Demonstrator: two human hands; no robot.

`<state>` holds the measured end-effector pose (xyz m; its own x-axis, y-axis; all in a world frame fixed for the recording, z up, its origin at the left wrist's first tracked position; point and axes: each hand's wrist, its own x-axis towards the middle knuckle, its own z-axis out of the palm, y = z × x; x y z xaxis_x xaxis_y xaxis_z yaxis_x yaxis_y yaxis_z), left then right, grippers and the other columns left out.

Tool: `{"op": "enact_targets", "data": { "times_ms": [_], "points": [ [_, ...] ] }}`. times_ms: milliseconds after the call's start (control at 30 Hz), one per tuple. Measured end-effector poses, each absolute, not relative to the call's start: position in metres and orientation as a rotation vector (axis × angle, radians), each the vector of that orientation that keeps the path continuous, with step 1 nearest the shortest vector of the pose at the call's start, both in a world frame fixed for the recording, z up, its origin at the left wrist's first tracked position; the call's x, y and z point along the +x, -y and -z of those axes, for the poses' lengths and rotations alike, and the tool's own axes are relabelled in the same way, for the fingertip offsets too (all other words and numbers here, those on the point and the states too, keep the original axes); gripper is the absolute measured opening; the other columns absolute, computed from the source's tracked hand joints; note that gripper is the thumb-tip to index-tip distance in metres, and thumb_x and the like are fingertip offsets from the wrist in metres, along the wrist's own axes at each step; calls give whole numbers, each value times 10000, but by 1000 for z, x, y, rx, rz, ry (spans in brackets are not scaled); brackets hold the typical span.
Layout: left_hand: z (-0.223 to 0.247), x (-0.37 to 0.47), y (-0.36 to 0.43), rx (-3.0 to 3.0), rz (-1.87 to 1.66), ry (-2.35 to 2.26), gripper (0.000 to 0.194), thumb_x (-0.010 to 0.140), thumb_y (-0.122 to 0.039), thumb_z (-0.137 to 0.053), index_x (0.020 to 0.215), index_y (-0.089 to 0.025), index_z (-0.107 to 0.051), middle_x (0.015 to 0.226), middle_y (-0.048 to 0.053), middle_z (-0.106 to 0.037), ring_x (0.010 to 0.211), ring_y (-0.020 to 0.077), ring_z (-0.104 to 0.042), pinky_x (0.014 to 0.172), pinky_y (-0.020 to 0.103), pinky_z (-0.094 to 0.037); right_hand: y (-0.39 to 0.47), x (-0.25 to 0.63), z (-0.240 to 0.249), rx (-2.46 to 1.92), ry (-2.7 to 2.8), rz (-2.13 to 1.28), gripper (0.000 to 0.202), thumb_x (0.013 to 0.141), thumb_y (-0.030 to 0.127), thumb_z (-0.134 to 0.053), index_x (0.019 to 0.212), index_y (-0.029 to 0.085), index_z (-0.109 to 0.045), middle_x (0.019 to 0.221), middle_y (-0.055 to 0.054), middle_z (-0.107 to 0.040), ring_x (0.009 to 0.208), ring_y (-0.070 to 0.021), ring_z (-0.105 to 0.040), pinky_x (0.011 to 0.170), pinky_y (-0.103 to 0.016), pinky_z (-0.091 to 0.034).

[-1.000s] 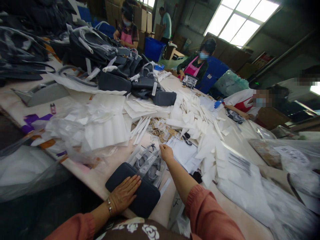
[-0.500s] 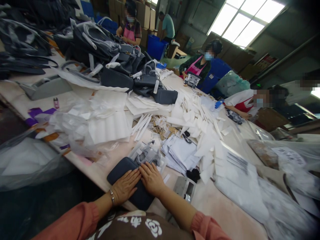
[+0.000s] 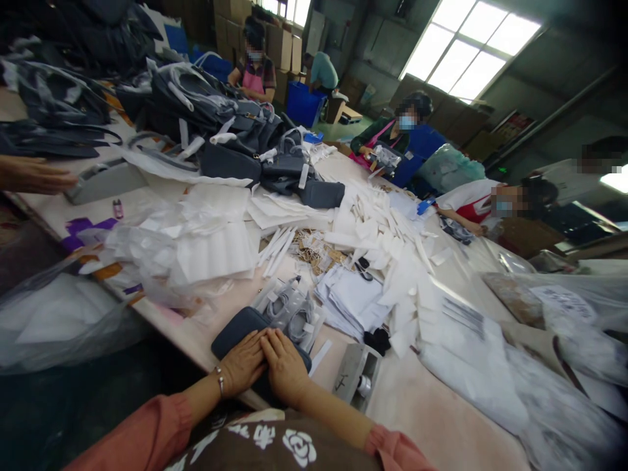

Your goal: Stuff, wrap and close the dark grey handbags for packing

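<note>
A dark blue bag (image 3: 234, 331) lies at the near edge of the table. My left hand (image 3: 243, 362) rests flat on its upper face, fingers stretched out and held together. Beside it my right hand (image 3: 286, 367) also lies flat on the bag, its fingertips meeting those of the left. Both palms press down and hold nothing; much of the bag is covered by them. Against the bag's far side are grey straps (image 3: 297, 318) in clear wrapping. To the right of my hands stands a grey tape dispenser-like box (image 3: 350, 376), with a white strip near it.
Folded white sheets (image 3: 350, 301), tags on strings (image 3: 314, 252) and black scissors (image 3: 364, 269) lie farther in. A heap of dark bags (image 3: 230, 140) is at the back left. A co-worker's hand (image 3: 36, 176) reaches in from the left; several people work around the table.
My hands have slid slightly toward me over the bag, fingertips closer together. A co-worker's hand has come into view at the left. The camera view has shifted a little.
</note>
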<state>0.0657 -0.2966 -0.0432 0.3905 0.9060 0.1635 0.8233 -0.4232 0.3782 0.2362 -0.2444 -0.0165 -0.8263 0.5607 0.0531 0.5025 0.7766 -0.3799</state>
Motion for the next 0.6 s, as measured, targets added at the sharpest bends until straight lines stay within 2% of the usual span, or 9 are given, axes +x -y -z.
{"op": "enact_targets", "data": {
  "times_ms": [133,300,433,600],
  "points": [
    [31,64,296,2413,-517,-1512,580,788,-149,-475,1357,-148,-361,1391,131,-418,1287,235,-364,1051,450,-344,245,237,18,-897,2775,-511,627,825,143,-482,1413,203,-274,1448,-100,-309,1326,-248,-282,1050,-429,-347],
    [34,56,307,2422,-589,-1588,535,786,-130,-451,1316,-193,-414,1334,95,-486,1246,231,-415,1014,419,-387,250,240,21,-943,2767,-517,611,844,132,-441,1421,198,-249,1457,-99,-288,1335,-247,-262,1061,-446,-314],
    [34,61,319,2123,-614,-1959,352,826,-250,-474,1171,-195,-522,1182,107,-576,1090,245,-534,917,408,-438,252,240,21,-935,2784,-543,552,861,156,-428,1398,214,-312,1472,-82,-258,1350,-256,-218,1070,-458,-284],
    [21,79,320,1592,-347,-2121,340,793,-268,-520,1120,-186,-471,998,91,-634,841,214,-626,696,308,-455,252,237,18,-982,2797,-576,533,842,189,-483,1363,237,-381,1479,-84,-240,1349,-272,-217,1066,-469,-278]
  ]
}}
